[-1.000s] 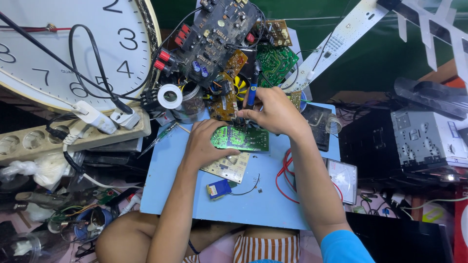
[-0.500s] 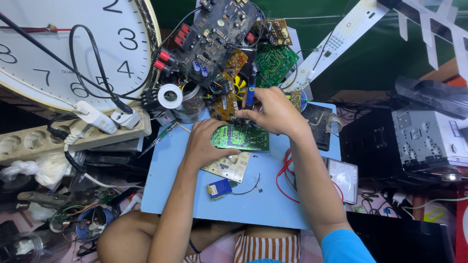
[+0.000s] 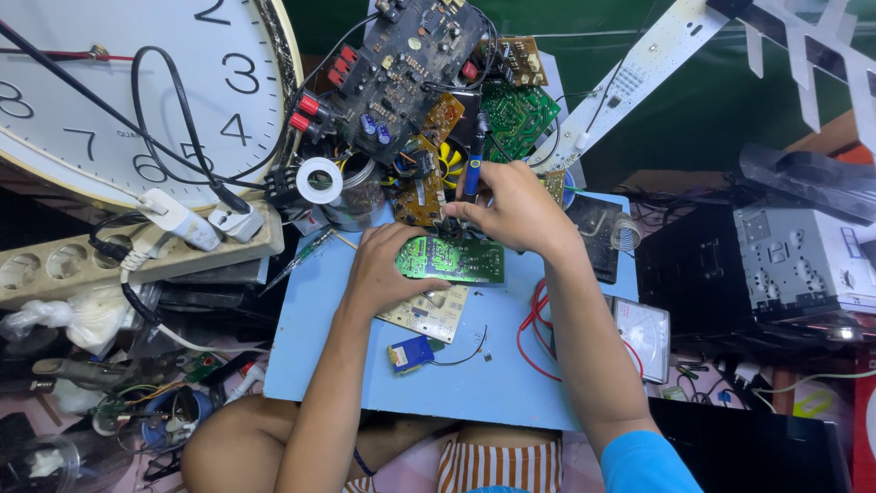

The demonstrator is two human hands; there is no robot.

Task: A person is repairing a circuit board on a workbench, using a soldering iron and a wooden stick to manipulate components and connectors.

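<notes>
Cluttered counter, blue mat (image 3: 511,383): left hand (image 3: 388,269) presses green circuit board (image 3: 452,260); right hand (image 3: 516,205) pinches soldering iron (image 3: 473,169) above it. Risk: tip slipping, bridging joints.

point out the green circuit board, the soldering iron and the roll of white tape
green circuit board (image 3: 456,260), head view, middle of its face
soldering iron (image 3: 473,172), head view, blue handle
roll of white tape (image 3: 320,180), head view, its white ring

My left hand (image 3: 388,269): palm down, fingers curled, pressing flat, forearm bare and angled up from lower left. My right hand (image 3: 516,208): fingers pinched together at the tips, wrist bent, blue sleeve at the upper arm.
</notes>
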